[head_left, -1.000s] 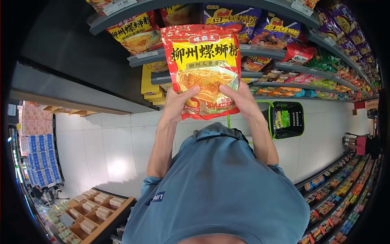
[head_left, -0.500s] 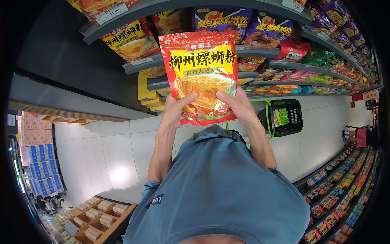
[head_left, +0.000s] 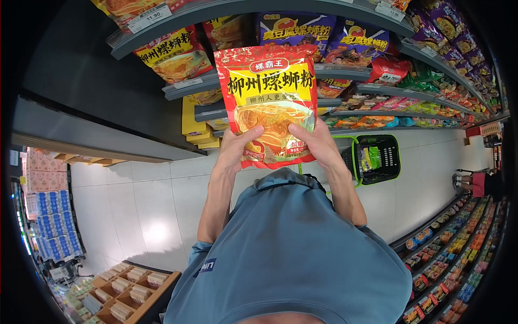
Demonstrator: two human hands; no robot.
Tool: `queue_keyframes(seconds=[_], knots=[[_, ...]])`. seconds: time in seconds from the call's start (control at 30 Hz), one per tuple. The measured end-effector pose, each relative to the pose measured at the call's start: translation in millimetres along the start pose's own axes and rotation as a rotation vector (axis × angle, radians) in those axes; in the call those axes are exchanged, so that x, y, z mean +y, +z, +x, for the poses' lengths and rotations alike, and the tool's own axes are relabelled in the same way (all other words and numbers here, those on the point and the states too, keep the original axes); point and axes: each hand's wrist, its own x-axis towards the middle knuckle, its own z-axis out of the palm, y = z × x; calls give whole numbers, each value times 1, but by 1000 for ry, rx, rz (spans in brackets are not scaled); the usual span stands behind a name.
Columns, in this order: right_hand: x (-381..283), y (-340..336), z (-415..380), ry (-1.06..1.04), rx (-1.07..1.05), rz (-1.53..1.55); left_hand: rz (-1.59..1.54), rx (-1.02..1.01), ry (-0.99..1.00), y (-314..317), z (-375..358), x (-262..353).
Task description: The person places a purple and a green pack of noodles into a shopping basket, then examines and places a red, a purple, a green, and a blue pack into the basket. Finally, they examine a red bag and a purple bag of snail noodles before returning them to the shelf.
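A shop aisle with a pale tiled floor (head_left: 140,205) runs between stocked shelves (head_left: 345,70), seen from above the person's head and blue shirt (head_left: 291,254). The near shelves carry rows of snack and noodle bags: yellow-and-red ones (head_left: 170,54) at the left, purple ones (head_left: 299,29) in the middle, green and purple farther right. A price tag (head_left: 148,18) on the top shelf edge reads 11.90.

The noodle bag (head_left: 270,102), red with a yellow panel and large black characters, is held upright in front of the shelves, clear of them, at the middle of the view. The left hand (head_left: 237,148) clasps its lower left corner, thumb laid across the front. The right hand (head_left: 315,143) clasps the lower right corner the same way, thumb on the front near the clear window.

On the floor just right of the right forearm stands a black shopping basket (head_left: 389,148) with a green rim; inside it lie a few green packets (head_left: 372,157). At lower left an open wooden crate (head_left: 132,286) holds wrapped pale packs in compartments.
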Motion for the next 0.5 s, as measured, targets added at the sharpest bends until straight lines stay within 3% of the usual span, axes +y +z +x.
queue_keyframes(seconds=[0.5], knots=[[5, -8, 0, 9, 2, 26, -2, -16, -11, 1, 6, -9]])
